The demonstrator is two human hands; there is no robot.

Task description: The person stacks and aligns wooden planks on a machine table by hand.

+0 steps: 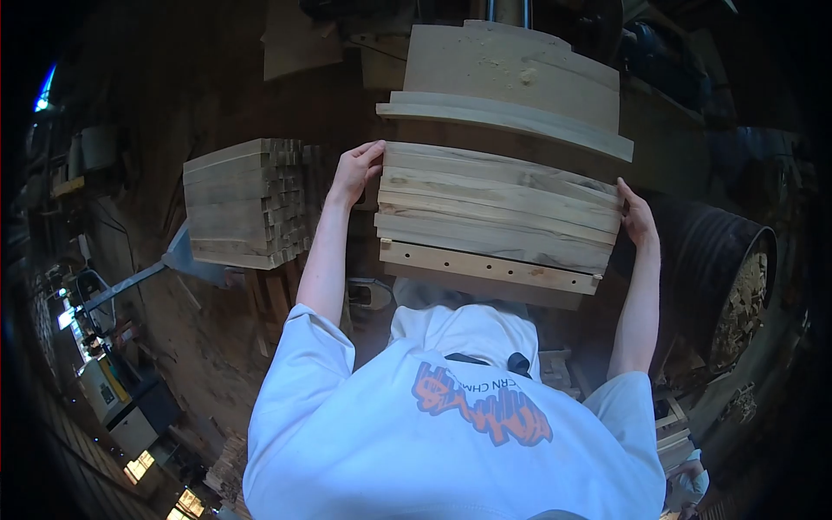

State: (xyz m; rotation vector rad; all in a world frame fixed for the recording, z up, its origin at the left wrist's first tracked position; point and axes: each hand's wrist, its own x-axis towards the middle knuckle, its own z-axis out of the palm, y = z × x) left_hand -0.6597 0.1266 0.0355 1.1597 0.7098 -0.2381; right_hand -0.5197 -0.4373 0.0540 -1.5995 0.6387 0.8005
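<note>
While left hand [355,173] grips the boards [498,217] at their left end, fingers curled over the top edge, right hand [637,217] holds the right end, fingers lying along it. Boards at frame centre; wood stack [247,204] centre-left, near left hand.

Off to the left sits a squared stack of cut timber blocks [247,204], a wide planed plank [511,74] lies up top, and over on the right there's a dark drum [719,260] stuffed with wood scraps [744,299].
</note>
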